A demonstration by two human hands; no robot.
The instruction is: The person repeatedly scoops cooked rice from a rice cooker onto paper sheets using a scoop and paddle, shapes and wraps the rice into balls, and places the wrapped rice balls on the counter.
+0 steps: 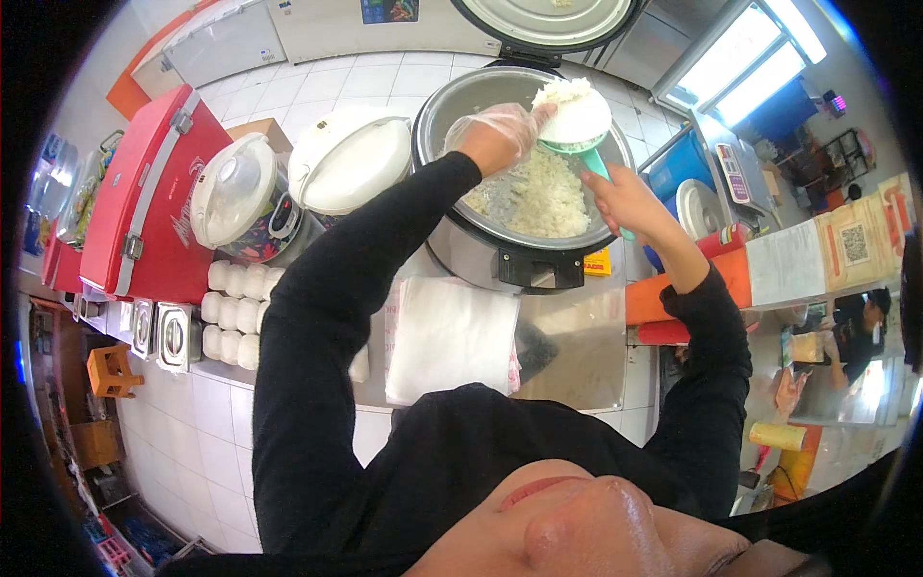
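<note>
My left hand (497, 137), in a clear plastic glove, grips a small white bowl (580, 119) at its edge. Cooked rice (562, 90) shows along the bowl's upper side. In my right hand (627, 198) is the handle of a light green scoop (593, 163), its head directly under the bowl and partly hidden by it. Both hands are over the open pot of a large rice cooker (461, 238). Loose white rice (548, 195) lies inside, heaped toward the right, with the pot's grey wall bare on the left.
The cooker's raised lid (551, 18) stands behind. White paper sheets (454, 335) lie in front on the metal table (577, 346). Leftward are two lidded pots (238, 191) (353, 162), wrapped white packs (234, 310) and a red cooler box (144, 195). An orange-edged counter (685, 288) borders the right.
</note>
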